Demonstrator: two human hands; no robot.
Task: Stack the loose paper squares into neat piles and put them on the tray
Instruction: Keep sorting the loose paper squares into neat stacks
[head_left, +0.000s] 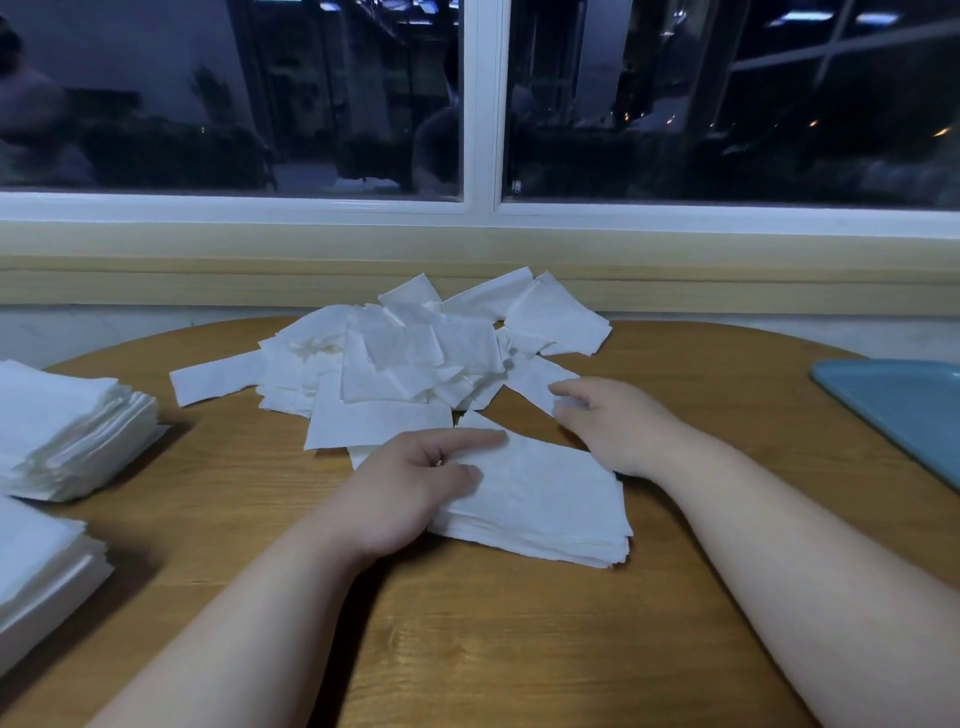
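Round wooden worktop (493, 623): heap of loose white paper squares (395, 358) at far centre; neat white paper stack (550, 499) at near centre; far-left white paper stack (62, 431) and near-left white paper stack (36, 566) at the left edge; flat blue tray (904, 405) at the right edge, apart from all paper. Left-hand grip (410, 483) closed on the neat stack's left edge, thumb on top, forefinger straight along its far edge. Right-hand grip (608, 421) rests on a loose square at the heap's near-right edge, fingers bent; whether it pinches the sheet cannot be told.
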